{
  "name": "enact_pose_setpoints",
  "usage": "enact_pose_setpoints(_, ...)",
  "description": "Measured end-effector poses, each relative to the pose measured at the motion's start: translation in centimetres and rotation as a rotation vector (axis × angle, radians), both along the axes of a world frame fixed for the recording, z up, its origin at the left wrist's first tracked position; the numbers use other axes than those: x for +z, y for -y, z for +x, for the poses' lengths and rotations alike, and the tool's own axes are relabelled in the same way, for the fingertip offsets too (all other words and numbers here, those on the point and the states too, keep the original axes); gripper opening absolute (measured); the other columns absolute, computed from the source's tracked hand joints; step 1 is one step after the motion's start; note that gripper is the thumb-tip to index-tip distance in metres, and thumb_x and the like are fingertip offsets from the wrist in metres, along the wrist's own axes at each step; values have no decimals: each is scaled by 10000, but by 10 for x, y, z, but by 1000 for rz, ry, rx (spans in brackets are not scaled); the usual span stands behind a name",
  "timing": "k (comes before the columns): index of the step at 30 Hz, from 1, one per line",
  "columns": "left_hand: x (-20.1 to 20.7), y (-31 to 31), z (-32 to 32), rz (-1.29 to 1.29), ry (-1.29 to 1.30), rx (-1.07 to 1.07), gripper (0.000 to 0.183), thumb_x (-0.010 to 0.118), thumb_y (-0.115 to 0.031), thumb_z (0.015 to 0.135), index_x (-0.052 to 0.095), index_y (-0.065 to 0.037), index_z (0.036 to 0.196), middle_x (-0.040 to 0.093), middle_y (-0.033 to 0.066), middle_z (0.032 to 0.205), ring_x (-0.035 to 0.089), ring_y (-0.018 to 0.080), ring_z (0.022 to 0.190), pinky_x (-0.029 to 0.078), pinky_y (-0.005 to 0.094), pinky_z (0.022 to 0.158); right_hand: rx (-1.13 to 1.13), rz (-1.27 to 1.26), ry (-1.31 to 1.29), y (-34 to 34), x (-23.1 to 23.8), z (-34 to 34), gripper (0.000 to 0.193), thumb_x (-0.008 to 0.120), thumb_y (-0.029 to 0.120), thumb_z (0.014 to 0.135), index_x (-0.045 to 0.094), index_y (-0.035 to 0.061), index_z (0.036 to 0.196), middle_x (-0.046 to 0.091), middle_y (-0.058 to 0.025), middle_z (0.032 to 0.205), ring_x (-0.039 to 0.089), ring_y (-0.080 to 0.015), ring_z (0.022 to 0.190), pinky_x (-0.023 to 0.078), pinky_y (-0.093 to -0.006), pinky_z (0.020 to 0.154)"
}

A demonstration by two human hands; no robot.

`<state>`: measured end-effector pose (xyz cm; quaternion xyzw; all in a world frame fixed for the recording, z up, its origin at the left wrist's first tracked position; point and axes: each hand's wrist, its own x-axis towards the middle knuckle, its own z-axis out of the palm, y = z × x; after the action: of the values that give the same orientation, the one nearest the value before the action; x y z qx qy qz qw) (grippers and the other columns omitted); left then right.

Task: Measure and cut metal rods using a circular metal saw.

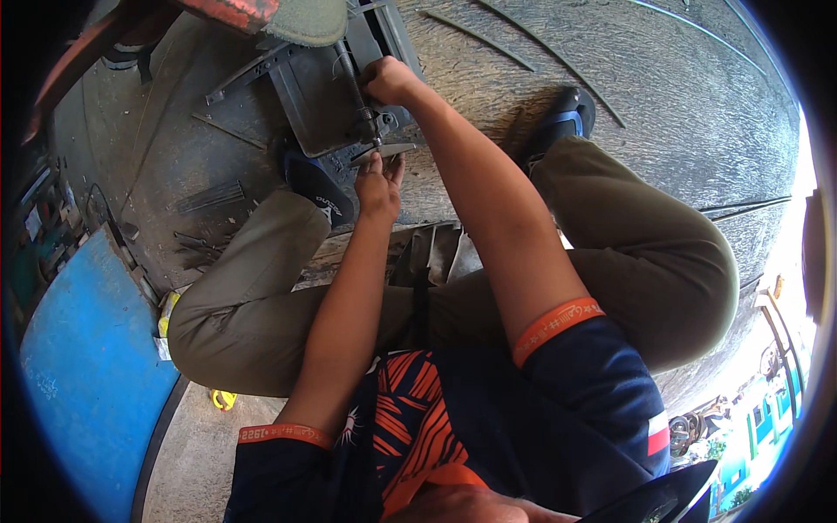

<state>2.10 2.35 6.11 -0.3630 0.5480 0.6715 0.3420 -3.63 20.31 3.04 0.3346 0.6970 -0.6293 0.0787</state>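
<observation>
A dark metal base with a long rod [347, 71] along it lies on the floor between my feet. It looks like a vise or machine bed, but its kind is unclear. My left hand [377, 189] is at the rod's near end, its fingertips pinching a short flat metal piece [394, 151] set crosswise there. My right hand [391, 84] is curled against the right side of the base, beside the rod. Its fingers bend out of sight, so what they grip is hidden. A bolt [388, 119] shows between the two hands.
A red metal frame [231, 10] and a rounded grey part [309, 22] overhang the base. Thin rods [558, 65] lie on the right; short metal strips [212, 197] lie left. My sandaled feet [562, 119] flank the base. A blue panel [87, 375] stands at lower left.
</observation>
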Motion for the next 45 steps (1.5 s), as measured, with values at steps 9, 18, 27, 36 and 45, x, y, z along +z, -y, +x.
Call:
enact_pose_setpoints(9, 4, 1, -5, 33, 74, -78, 222, 410, -185, 968, 459, -4, 1085, 552, 177, 1155, 558, 292, 1066, 472, 379, 945, 17, -45, -55, 1, -4, 3, 245, 621, 74, 698, 685, 60, 934, 677, -127, 831, 660, -231, 750, 522, -323, 692)
enact_pose_setpoints(18, -2, 9, -7, 40, 44, -159, 217, 399, -183, 969, 469, -4, 1069, 559, 166, 1146, 565, 285, 1052, 477, 376, 938, 26, 101, -93, 7, 0, 7, 260, 588, 142, 708, 689, 122, 947, 662, -139, 937, 630, -292, 898, 497, -352, 802)
enact_pose_setpoints(27, -7, 10, 0, 122, -12, -14, 152, 469, -104, 934, 477, 7, 1037, 566, 134, 1092, 548, 268, 1073, 456, 380, 983, 32, 136, -68, 6, 6, 7, 245, 577, 116, 690, 690, 99, 907, 657, -159, 925, 626, -303, 904, 493, -359, 810)
enact_pose_setpoints(36, -11, 19, -4, 187, -6, -75, 129, 460, -114, 939, 485, -30, 1033, 564, 131, 1114, 550, 249, 1073, 458, 378, 981, -8, 133, -99, 9, 7, 5, 237, 568, 104, 683, 693, 89, 885, 658, -163, 912, 627, -308, 896, 494, -357, 809)
enact_pose_setpoints(45, -6, 10, 2, 142, -17, 15, 203, 534, -29, 889, 428, -36, 1062, 548, 96, 992, 572, 262, 957, 485, 391, 928, -385, 302, -87, 27, 23, 45, 178, 554, 117, 719, 632, 37, 858, 640, -201, 857, 612, -374, 817, 490, -427, 746)
